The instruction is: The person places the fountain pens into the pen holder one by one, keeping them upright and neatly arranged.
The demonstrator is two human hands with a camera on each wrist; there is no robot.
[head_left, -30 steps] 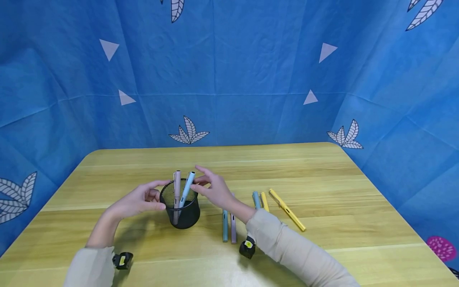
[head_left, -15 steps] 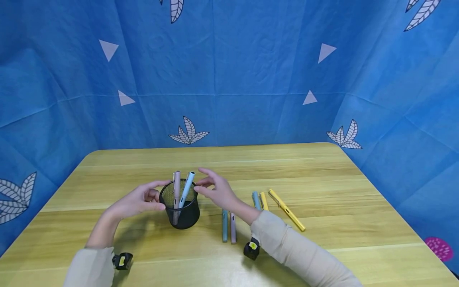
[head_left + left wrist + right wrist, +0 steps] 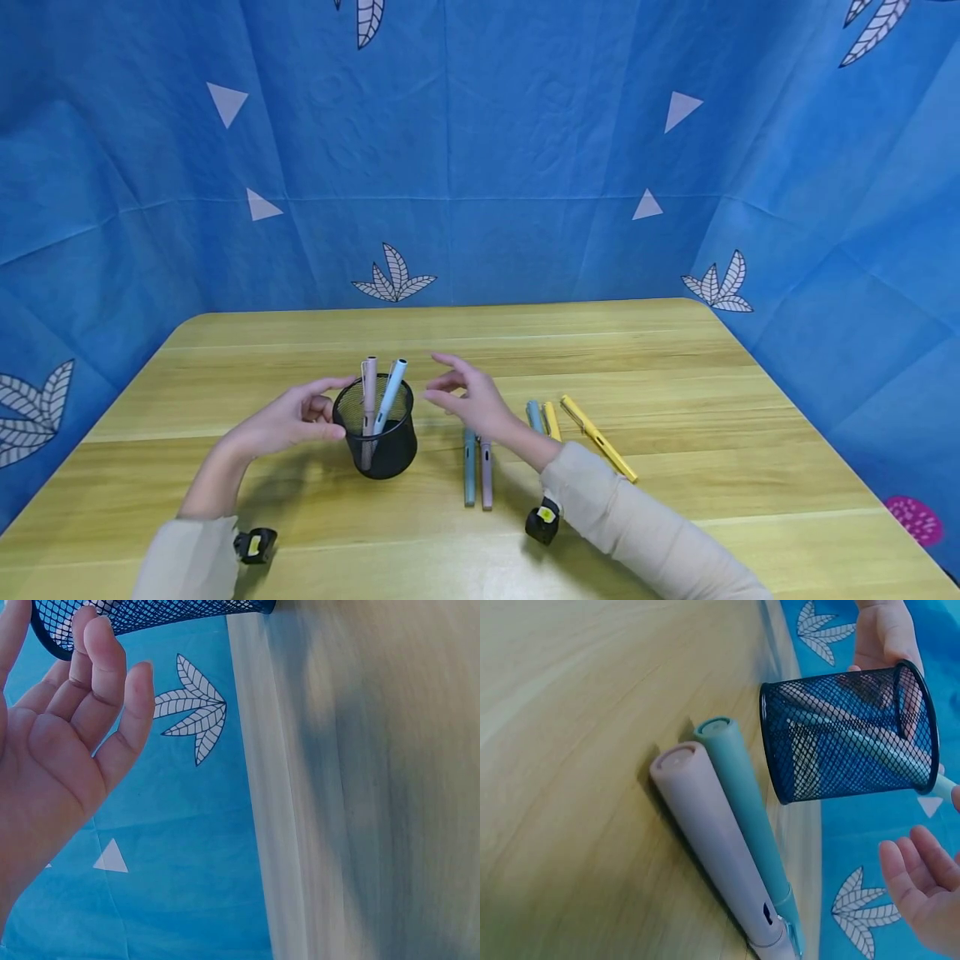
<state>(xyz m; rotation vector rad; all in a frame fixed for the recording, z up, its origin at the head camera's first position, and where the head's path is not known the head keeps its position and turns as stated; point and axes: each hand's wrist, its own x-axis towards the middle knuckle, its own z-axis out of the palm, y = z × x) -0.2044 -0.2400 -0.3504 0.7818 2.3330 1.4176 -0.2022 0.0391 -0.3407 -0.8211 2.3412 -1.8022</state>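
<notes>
A black mesh pen holder (image 3: 386, 450) stands on the table. A pale mauve pen (image 3: 371, 387) and a light blue pen (image 3: 392, 392) lean inside it. My left hand (image 3: 288, 418) holds the holder's left side, index finger and thumb curved about it near the rim; its other fingers are loosely bent in the left wrist view. Just right of the holder hovers my right hand (image 3: 476, 404), fingers apart and holding nothing. Below it lie a teal pen (image 3: 469, 475) and a lilac pen (image 3: 487, 483), side by side, their far ends partly hidden by the hand.
Right of the right wrist lie a blue pen (image 3: 536, 417) and a yellow pen (image 3: 552, 421), partly covered by the forearm. Another yellow pen (image 3: 600, 437) lies slanted beyond them. A blue patterned curtain (image 3: 487, 167) surrounds the wooden table (image 3: 300, 342) at the back and sides.
My right hand has moved away from the light blue pen and the holder, to the right. The left hand and the holder stay nearly as they were.
</notes>
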